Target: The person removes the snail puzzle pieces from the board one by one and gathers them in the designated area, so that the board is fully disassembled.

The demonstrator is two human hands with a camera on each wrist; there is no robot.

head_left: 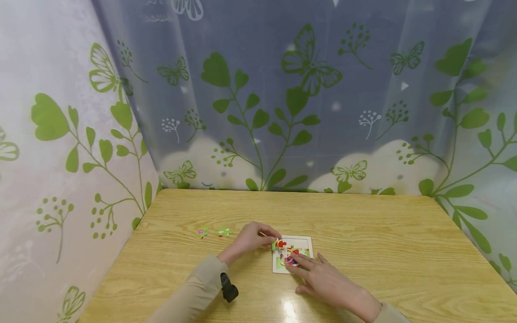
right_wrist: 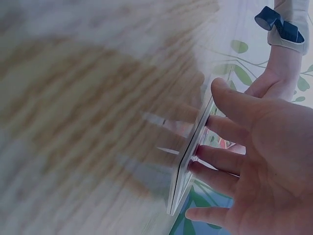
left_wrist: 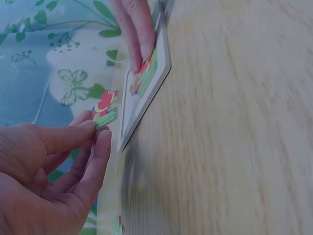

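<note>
A white-bordered puzzle tray point(head_left: 292, 237) lies on the table with colourful pieces set in its lower part. My left hand point(head_left: 253, 237) pinches a red and green puzzle piece point(left_wrist: 104, 108) between thumb and fingers, held over the tray's left side. The right hand point(head_left: 325, 280) rests its fairly straight fingers point(right_wrist: 220, 156) on the fitted pieces point(left_wrist: 146, 76) in the tray, with its thumb off to the near side. Parts of those pieces are hidden under the right fingers.
Two loose puzzle pieces lie left of the tray, one with pink point(head_left: 203, 232) and one mostly green point(head_left: 224, 232). The wooden table point(head_left: 363, 224) meets a patterned curtain point(head_left: 258, 134) at its back edge. A black strap device point(head_left: 229, 288) sits on the left wrist.
</note>
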